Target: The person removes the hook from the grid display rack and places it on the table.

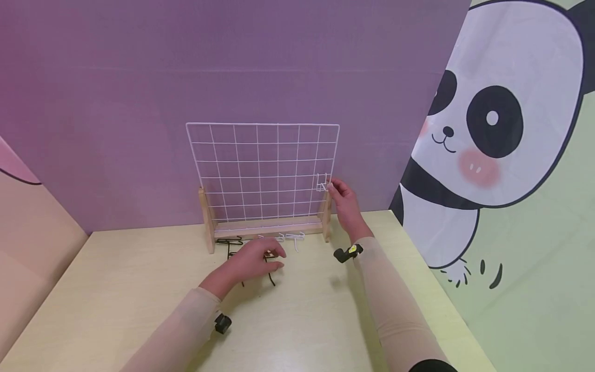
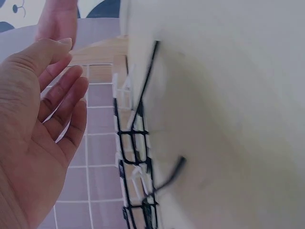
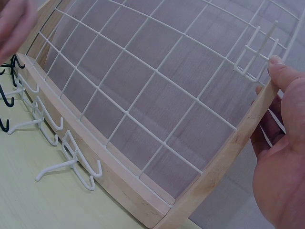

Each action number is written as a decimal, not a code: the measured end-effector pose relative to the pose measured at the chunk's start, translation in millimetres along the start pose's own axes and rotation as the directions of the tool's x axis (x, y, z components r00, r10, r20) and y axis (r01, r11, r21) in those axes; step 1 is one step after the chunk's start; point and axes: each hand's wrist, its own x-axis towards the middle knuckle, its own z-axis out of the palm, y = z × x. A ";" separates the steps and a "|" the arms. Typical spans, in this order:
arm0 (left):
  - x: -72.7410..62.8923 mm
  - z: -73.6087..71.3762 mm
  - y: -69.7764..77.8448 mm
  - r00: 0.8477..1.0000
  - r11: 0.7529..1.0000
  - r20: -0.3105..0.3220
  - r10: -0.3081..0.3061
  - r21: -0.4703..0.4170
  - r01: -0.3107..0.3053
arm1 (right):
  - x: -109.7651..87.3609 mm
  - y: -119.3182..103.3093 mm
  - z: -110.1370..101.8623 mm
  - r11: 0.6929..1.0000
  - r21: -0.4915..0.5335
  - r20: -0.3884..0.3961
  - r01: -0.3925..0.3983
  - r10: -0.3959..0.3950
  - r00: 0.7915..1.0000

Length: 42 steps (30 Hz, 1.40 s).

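Note:
A white wire grid point(image 1: 260, 124) stands upright in a wooden stand point(image 1: 206, 222). On its right side hangs a white wire hook point(image 3: 264, 40), its prong pointing outward. My right hand point(image 1: 346, 204) pinches at this hook beside the grid's edge, thumb in front and the other fingers behind the wooden post. In front of the stand my left hand point(image 1: 255, 258) hovers over black hooks point(image 2: 133, 132), its fingers loosely bent and apart, with nothing between them.
More white hooks point(image 3: 74, 161) lean along the front rail of the stand, right of the black ones. Everything rests on a pale wooden table point(image 1: 297, 320). A purple wall point(image 1: 260, 67) rises close behind the grid, and a panda picture point(image 1: 488, 170) covers the right wall.

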 end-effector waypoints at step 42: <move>153.9 -8.8 68.1 0.883 0.993 -0.467 0.050 -0.068 -0.092 | 1.0 0.1 -0.3 0.999 0.045 0.011 0.004 -0.005 1.000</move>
